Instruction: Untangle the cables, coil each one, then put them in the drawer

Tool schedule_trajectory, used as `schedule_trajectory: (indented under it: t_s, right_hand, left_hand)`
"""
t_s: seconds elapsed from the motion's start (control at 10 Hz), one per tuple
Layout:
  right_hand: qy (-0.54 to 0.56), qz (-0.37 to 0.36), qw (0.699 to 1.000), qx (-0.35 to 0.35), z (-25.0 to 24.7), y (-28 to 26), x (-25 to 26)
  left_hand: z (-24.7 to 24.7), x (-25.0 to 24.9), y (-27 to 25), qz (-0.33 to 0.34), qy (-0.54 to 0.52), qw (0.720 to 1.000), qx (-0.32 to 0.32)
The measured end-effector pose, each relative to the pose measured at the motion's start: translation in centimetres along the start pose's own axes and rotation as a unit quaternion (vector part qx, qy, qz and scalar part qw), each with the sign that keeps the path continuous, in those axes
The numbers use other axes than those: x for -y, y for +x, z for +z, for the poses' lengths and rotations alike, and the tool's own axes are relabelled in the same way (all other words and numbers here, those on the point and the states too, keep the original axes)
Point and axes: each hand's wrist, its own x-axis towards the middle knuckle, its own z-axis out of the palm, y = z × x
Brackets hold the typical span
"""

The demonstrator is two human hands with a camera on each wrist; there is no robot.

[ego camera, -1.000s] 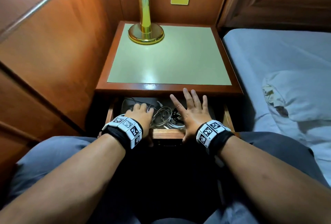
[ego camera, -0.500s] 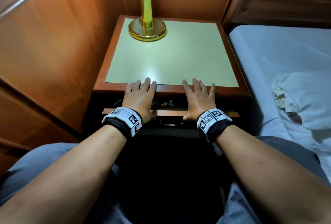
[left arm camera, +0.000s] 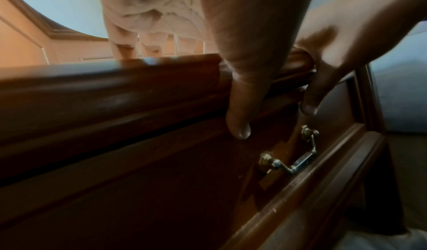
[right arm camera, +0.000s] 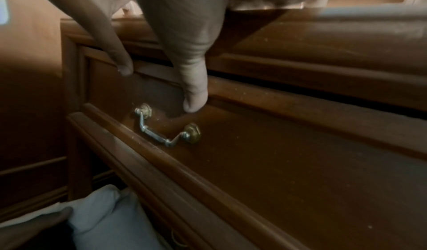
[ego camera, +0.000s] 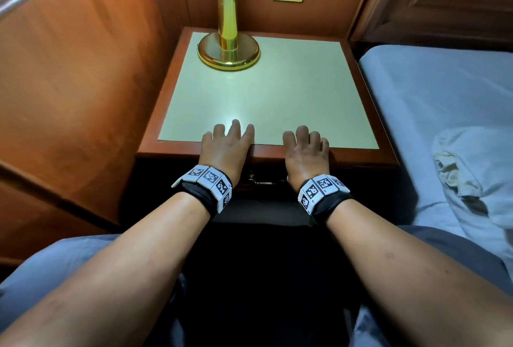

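Note:
The nightstand drawer (ego camera: 263, 183) is pushed in, and its brass handle (right arm camera: 166, 131) hangs on the front panel. No cable shows in any view. My left hand (ego camera: 226, 146) lies with straight fingers on the front edge of the nightstand top (ego camera: 266, 91), its thumb (left arm camera: 240, 122) pressed down against the drawer front (left arm camera: 161, 162). My right hand (ego camera: 305, 152) lies the same way beside it, thumb (right arm camera: 195, 98) on the drawer front (right arm camera: 277, 153) just above the handle. Neither hand holds anything. A thin dark gap runs along the drawer's top edge in the right wrist view.
A brass lamp base (ego camera: 228, 52) stands at the back left of the nightstand top. A wooden panel wall (ego camera: 69, 96) closes the left side. A bed with a blue sheet (ego camera: 444, 96) and a pillow (ego camera: 477, 174) lies to the right. My knees are right in front of the nightstand.
The drawer was open with coiled cables showing inside; both hands pushed it in. The hands moved forward, and their fingers now rest on the nightstand top.

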Motion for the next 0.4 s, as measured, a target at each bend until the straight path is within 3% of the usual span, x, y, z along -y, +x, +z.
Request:
schedule_trajectory:
  t_s: [0.1,0.3,0.4]
  right_hand:
    - [0.027,0.008,0.999,0.018,-0.3,-0.3,0.1]
    - [0.089,-0.015,0.986,0.139,-1.8,-3.6,0.4]
    - [0.164,-0.038,0.969,0.18,-3.2,-6.3,0.3]
  left_hand:
    - [0.0,0.2,-0.6,0.004,-0.01,1.0,-0.01]
    - [-1.2,0.0,-4.0,0.009,-0.096,0.995,0.001]
    - [-2.3,0.2,-6.8,-0.01,-0.241,0.97,0.006]
